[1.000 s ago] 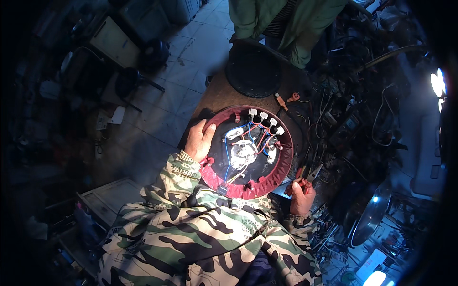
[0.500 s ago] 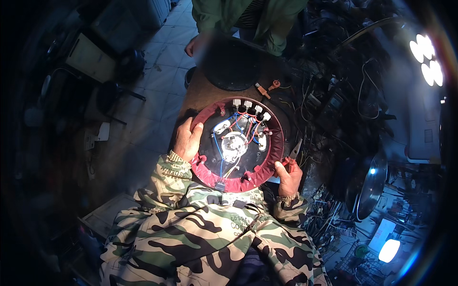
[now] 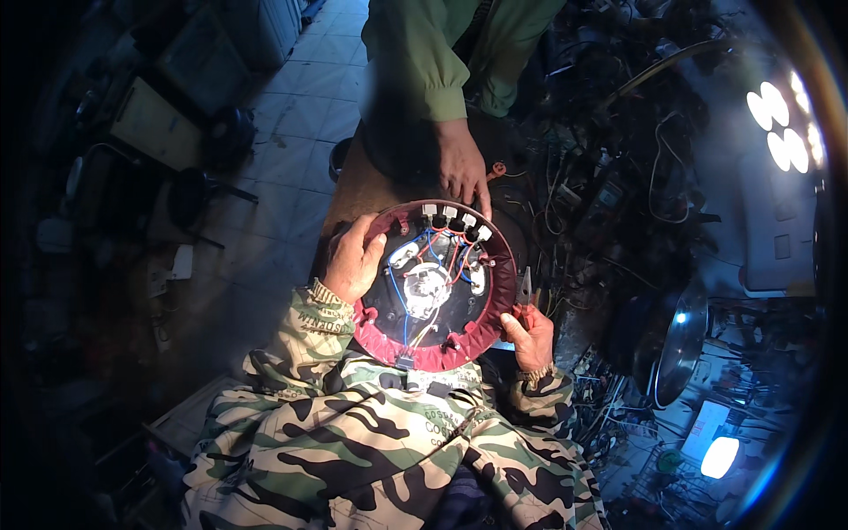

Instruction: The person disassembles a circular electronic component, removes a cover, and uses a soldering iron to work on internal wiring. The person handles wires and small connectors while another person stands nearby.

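Note:
A round maroon appliance housing lies tilted in front of me, its wired inside facing up. Red and blue wires run from a row of several white-and-black switches along the far rim. White fittings sit on the black base, and a bright round part is at the middle. My left hand is closed on the left rim, thumb on top. My right hand grips red-handled pliers, jaws pointing away, and rests against the right rim. Its lower fingers are hidden.
Across the bench, a person in a green sleeve has a hand at the far rim. An orange plug lies beyond it. Tangled cables and tools crowd the right, with a round dark pan-like dish there.
The other person's hand has reached across to the far rim, over the dark round disc. The housing and my hands sit slightly further left, and the housing slightly lower, in view.

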Available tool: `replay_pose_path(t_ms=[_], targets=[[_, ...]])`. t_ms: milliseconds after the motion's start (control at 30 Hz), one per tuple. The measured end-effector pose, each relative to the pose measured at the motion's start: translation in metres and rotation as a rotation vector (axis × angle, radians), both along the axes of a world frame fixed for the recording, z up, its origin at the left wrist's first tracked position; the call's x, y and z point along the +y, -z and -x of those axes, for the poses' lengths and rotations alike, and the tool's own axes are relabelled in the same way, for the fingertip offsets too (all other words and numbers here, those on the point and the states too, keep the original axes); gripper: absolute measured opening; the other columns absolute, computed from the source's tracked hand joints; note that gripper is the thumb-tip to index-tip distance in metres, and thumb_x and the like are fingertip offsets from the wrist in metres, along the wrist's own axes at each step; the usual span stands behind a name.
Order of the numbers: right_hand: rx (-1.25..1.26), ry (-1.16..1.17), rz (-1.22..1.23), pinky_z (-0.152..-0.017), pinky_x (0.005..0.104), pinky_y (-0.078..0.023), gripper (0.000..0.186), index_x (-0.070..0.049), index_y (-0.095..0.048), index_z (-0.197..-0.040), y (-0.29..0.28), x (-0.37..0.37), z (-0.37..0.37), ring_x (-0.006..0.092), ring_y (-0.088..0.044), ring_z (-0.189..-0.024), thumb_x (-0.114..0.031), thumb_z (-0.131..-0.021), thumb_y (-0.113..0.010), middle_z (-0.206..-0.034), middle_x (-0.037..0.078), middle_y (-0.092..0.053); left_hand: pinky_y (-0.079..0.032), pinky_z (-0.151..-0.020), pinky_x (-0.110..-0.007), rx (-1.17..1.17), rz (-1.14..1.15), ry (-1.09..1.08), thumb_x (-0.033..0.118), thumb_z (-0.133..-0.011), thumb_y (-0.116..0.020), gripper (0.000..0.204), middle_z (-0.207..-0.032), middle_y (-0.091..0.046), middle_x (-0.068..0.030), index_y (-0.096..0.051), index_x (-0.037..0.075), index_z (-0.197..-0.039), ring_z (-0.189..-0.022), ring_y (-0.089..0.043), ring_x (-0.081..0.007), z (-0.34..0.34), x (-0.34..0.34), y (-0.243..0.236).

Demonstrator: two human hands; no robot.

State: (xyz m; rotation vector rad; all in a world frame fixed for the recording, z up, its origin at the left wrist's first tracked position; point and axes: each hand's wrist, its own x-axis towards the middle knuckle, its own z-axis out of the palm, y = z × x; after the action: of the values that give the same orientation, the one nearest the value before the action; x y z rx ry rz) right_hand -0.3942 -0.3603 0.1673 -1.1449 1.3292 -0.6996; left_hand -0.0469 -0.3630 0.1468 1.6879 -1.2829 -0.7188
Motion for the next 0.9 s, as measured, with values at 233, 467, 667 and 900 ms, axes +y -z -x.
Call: replay_pose_path(t_ms=[233,467,667,900], targets=[[-0.019,-0.036,-0.079,-0.067,0.0213,-0.044,0.017,0.0,-0.064,-0.101,-0.003,-0.008,0.005,0.0044,-0.053,-0.075,-0.008,-0.09,-0.074,-0.086,-0.004,-0.062,-0.052,-0.082,-0.048,0.002,0.029,-0.009,0.012,-0.095,-0.058,0.026,-0.102,-0.069,-0.0227,-0.061,0.006,-0.12,-0.097,-0.066,-0.0444,0.004,0.001,-0.013],[-0.088,-0.017,-0.124,-0.073,0.0218,-0.047,0.022,0.001,-0.065,-0.108,-0.009,-0.011,-0.002,0.0057,-0.057,-0.082,-0.007,-0.09,-0.075,-0.093,-0.002,-0.066,-0.055,-0.079,-0.042,-0.052,0.045,-0.039,0.009,-0.098,-0.056,0.024,-0.1,-0.07,-0.0218,-0.062,0.005,-0.12,-0.094,-0.069,-0.0413,0.006,0.002,-0.018],[-0.071,-0.061,-0.217,-0.077,0.0223,-0.048,0.028,0.002,-0.065,-0.113,0.0,-0.007,0.011,0.0059,-0.058,-0.085,-0.009,-0.09,-0.076,-0.096,-0.001,-0.067,-0.055,-0.077,-0.041,-0.103,0.006,-0.046,0.009,-0.099,-0.055,0.023,-0.098,-0.071,-0.021,-0.063,0.003,-0.12,-0.092,-0.071,-0.039,0.007,0.001,-0.016],[0.031,-0.129,-0.162,-0.068,0.0245,-0.044,0.022,0.002,-0.065,-0.102,-0.009,-0.024,0.016,0.0066,-0.05,-0.076,-0.015,-0.092,-0.074,-0.086,-0.003,-0.062,-0.055,-0.079,-0.04,-0.095,-0.022,-0.059,0.01,-0.099,-0.055,0.024,-0.099,-0.072,-0.021,-0.063,0.003,-0.121,-0.094,-0.072,-0.0375,0.007,0.001,-0.015]])
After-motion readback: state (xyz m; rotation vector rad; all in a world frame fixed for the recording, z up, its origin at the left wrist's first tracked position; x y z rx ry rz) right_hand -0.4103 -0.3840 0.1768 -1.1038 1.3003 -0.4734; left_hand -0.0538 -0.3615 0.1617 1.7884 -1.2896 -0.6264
